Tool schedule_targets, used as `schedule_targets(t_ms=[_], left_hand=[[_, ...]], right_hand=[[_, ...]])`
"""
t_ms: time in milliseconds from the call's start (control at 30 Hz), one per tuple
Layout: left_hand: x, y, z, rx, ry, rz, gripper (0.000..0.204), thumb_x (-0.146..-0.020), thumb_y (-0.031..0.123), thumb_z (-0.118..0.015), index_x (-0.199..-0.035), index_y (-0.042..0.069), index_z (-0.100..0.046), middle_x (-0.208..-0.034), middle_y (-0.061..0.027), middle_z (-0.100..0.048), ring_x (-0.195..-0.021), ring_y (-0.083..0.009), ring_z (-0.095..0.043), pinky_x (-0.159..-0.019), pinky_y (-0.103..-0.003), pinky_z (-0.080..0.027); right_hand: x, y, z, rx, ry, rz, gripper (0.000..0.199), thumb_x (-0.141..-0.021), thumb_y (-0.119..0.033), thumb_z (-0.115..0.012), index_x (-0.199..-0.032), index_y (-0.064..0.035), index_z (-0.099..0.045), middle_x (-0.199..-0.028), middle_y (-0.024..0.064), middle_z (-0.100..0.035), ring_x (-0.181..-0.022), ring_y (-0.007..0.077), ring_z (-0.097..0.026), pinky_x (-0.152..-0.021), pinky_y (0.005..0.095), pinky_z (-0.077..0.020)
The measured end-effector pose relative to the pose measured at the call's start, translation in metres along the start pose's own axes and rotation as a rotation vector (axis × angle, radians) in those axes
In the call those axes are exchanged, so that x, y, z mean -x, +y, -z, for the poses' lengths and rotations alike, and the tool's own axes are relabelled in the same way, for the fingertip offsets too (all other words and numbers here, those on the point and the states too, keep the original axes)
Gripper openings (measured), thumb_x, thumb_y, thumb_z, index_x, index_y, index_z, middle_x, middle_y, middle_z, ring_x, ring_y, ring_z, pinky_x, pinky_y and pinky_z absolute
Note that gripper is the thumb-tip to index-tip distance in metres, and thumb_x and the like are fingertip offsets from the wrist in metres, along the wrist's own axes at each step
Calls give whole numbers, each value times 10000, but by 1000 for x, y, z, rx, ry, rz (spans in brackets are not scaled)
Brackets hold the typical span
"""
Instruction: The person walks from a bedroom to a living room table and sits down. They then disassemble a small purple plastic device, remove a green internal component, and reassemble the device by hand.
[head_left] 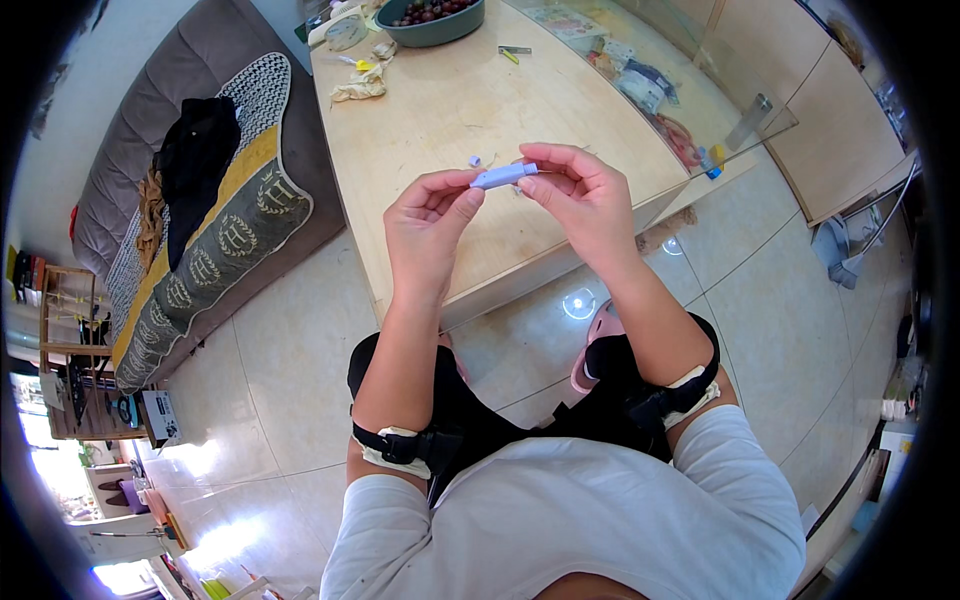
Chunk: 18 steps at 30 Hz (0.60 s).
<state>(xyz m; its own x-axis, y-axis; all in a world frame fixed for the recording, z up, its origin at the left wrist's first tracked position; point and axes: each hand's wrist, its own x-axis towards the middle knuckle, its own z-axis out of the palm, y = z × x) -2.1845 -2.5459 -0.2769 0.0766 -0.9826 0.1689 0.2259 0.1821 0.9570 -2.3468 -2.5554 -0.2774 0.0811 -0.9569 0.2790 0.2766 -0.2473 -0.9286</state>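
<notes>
Above the near part of the wooden table point(410, 135), both my hands hold a short lavender tube point(505, 177) lengthwise between them. My left hand point(428, 222) pinches its left end between thumb and fingertips. At the narrower right end, the thumb and fingers of my right hand point(588, 200) are closed on it. Just beyond the tube, a small lavender piece like a cap point(475, 161) lies on the tabletop. What exactly the tube is, I cannot make out.
Toward the table's back stands a green basin point(432, 30) of dark red round fruit. Crumpled cream cloth point(360, 85) and a nail clipper point(514, 50) lie nearby. A glass-sided case point(650, 85) borders the right. A grey sofa point(130, 110) with dark clothing is at left.
</notes>
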Motion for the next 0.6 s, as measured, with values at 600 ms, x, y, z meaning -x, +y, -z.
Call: schedule_targets(t_ms=[600], left_hand=[[4, -11, -12, -570, -52, -476, 165, -753, -32, -629, -916, -7, -637, -857, -114, -640, -769, -185, -621, -677, -265, -506]], right_hand=[[2, 4, -1, -14, 15, -131, 159, -770, 1, -646, -924, 34, -622, -871, 79, -639, -777, 105, -604, -701, 222, -498]])
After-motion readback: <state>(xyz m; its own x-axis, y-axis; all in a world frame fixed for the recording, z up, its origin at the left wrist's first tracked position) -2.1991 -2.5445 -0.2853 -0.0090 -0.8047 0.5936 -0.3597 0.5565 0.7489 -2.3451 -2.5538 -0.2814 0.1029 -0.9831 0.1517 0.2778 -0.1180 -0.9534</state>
